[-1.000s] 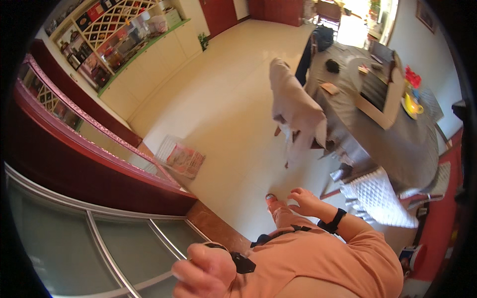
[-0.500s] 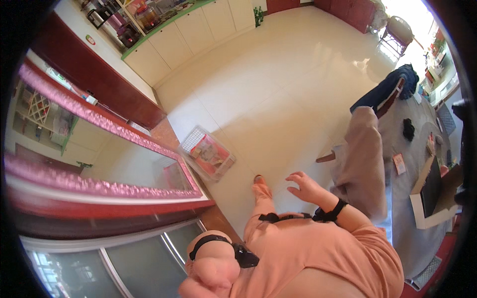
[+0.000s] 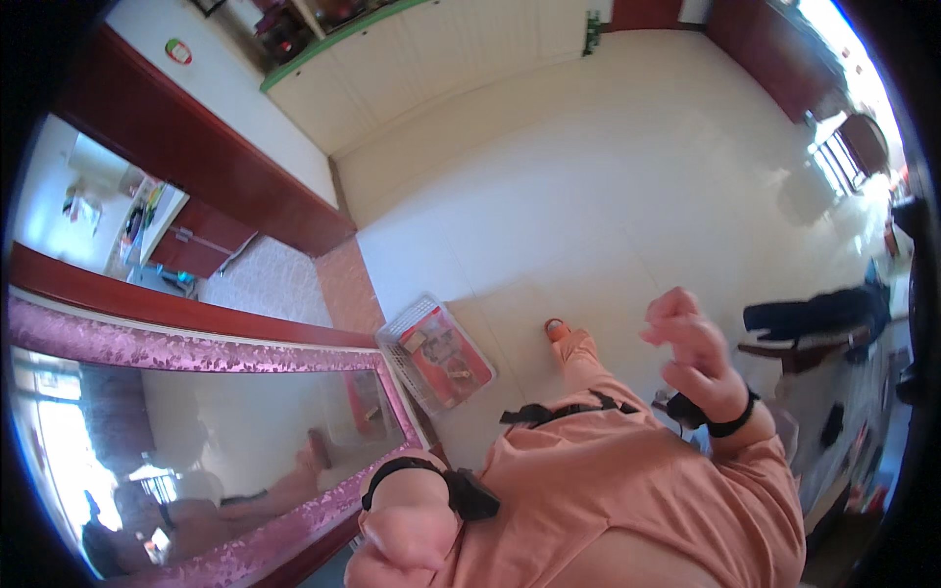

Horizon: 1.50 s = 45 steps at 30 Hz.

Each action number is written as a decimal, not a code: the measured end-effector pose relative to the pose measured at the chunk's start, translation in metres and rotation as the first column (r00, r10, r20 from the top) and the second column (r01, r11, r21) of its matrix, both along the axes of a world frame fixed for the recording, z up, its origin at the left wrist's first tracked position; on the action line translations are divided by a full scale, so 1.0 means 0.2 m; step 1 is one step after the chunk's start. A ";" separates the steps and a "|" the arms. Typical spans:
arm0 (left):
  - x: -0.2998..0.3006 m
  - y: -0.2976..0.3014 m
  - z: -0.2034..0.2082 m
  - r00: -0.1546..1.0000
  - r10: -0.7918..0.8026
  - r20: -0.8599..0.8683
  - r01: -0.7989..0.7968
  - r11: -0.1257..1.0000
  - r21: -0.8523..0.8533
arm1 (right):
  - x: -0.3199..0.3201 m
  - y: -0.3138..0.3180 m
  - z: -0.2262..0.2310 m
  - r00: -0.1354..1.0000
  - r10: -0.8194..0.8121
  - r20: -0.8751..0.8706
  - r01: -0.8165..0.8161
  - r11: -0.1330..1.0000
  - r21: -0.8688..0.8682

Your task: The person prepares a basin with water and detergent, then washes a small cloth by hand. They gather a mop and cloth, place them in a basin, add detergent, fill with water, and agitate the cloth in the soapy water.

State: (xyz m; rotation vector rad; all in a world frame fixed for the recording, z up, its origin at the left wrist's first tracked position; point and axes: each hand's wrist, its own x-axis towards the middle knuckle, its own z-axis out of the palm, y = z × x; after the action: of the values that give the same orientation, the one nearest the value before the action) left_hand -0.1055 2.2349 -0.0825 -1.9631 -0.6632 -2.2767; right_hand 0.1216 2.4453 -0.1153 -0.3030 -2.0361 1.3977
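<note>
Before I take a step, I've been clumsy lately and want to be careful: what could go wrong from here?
The plastic mesh basket sits on the floor to the left of the forward foot, so a step drifting left might catch it. The left hand is close to the pink-framed mirror, so swinging that arm outward could knock the frame.

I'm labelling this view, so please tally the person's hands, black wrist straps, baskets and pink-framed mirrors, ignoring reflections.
Hands (left hand, right hand): 2
Black wrist straps (left strap, right strap): 2
Basket: 1
Pink-framed mirror: 1
Total: 6
</note>
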 end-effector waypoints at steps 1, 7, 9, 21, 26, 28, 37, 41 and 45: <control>-0.11 0.06 -0.03 0.998 0.061 -0.018 -0.062 0.997 -0.047 | -0.11 0.12 0.08 0.992 0.096 -0.076 -0.089 0.993 0.083; -0.56 0.55 -0.27 0.896 0.389 0.216 -0.276 0.867 -0.416 | -0.85 0.57 0.43 0.769 0.412 -0.489 -0.375 0.910 0.177; -0.74 0.61 -0.41 0.765 0.581 0.278 -0.347 0.736 -0.582 | -1.17 0.74 0.45 0.604 0.559 -0.568 -0.546 0.810 0.216; -1.93 0.84 -0.97 0.354 0.748 0.561 -0.053 0.615 -0.787 | -3.03 0.83 0.59 0.439 0.738 -0.512 -0.885 0.454 -0.104; -2.43 0.77 -0.94 0.320 0.765 0.559 -0.096 0.614 -0.784 | -3.60 0.60 0.52 0.562 0.569 -0.600 -0.805 0.542 -0.241; -2.61 0.72 -0.98 0.260 0.778 0.572 -0.127 0.615 -0.778 | -3.90 0.62 0.51 0.395 0.688 -0.608 -0.912 0.373 -0.170; -3.47 0.48 -1.05 -0.096 0.815 0.572 -0.266 0.533 -0.803 | -5.14 0.26 0.45 -0.003 0.700 -0.714 -0.994 -0.082 -0.076; -3.71 0.29 -1.08 -0.292 0.711 0.640 -0.376 0.530 -0.760 | -5.59 -0.07 0.39 -0.187 0.706 -0.684 -0.960 -0.280 -0.026; -4.04 -0.08 -1.13 -0.375 0.666 0.645 -0.444 0.482 -0.755 | -5.92 -0.45 0.38 -0.041 0.619 -0.785 -0.947 -0.274 -0.167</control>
State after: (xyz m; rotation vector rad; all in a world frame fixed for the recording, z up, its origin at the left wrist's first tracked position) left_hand -0.9129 2.2193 -0.3094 0.6757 -1.4642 -2.2315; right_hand -1.0618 2.3543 -0.0387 1.4896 -0.7917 2.8212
